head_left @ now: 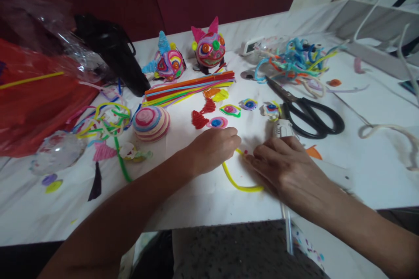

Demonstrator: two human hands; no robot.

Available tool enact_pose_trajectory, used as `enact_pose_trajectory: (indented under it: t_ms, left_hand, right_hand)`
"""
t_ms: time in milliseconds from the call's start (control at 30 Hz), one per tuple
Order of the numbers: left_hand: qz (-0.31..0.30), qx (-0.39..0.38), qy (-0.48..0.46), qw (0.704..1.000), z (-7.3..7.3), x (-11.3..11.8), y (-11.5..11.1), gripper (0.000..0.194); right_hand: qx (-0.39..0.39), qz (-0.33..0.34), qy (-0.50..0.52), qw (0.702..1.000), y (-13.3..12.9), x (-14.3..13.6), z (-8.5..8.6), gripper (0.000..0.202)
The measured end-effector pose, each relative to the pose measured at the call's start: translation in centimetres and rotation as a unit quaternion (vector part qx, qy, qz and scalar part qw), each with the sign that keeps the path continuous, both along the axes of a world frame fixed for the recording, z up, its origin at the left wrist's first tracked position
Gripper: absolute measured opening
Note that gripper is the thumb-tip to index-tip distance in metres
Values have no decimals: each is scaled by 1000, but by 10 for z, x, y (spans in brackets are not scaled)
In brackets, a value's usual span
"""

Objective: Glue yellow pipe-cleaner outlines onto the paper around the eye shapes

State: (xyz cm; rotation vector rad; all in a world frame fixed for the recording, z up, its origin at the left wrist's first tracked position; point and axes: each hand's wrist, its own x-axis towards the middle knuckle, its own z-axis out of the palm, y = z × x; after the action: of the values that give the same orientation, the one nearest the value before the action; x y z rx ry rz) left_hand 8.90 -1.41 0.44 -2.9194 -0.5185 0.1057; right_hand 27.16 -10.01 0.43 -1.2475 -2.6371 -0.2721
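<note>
The person's left hand (216, 146) is curled above the middle of the white marbled bench (203, 209), towards its near edge, with a long, curved, fuzzy yellow craft strip (237, 186) showing just below it; the fingertips are hidden, so I cannot tell whether they pinch the strip. The right hand (284, 163) is bent low over the bench with its fingers together, a narrow gap from the left hand; the strip's other end runs up to it, but I cannot tell whether it grips anything. In that gap lies a tiny pink bit (246, 152), just beside the right fingertips. Beyond the right hand are a white ribbed plastic object (283, 128) and black-handled metal scissors (307, 115). Past the left hand lies an eye-shaped piece with a pink rim and blue centre (217, 122), near two joined red fuzzy pieces (199, 120). Left of these sits a striped, coiled pink-and-blue dome (151, 123). Farther back lies a bundle of straight multicoloured fuzzy strips (190, 88), and near the bench's far edge stands a pink-eared, multicoloured animal head (210, 48). Towards the far right corner is a tangle of turquoise and yellow strips (296, 61).
</note>
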Motion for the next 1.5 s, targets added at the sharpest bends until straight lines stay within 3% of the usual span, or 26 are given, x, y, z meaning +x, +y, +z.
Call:
enact_pose_trajectory:
  t_ms: [167, 333, 533, 733, 1167, 1267, 1500]
  left_hand:
    - [35, -20, 3, 999, 1, 2, -2, 12]
    - [6, 3, 4, 1000, 1, 3, -3, 19]
    - [26, -24, 13, 999, 5, 2, -6, 23]
    - [44, -32, 34, 998, 11, -1, -16, 25]
    - [20, -32, 33, 999, 14, -4, -13, 21]
    - [-2, -46, 1, 999, 18, -7, -7, 18]
    - [84, -99, -177, 975, 30, -37, -1, 15]
  right_hand:
    - [46, 1, -59, 997, -2, -4, 5, 25]
    - [84, 22, -74, 993, -1, -4, 3, 31]
    - [63, 42, -39, 996, 6, 3, 0, 23]
    - [-16, 40, 24, 999, 10, 18, -1, 20]
    - [-6, 38, 40, 998, 12, 7, -4, 24]
    - [-19, 40, 43, 998, 13, 9, -4, 23]
    - [-12, 21, 96, 995, -7, 19, 0, 25]
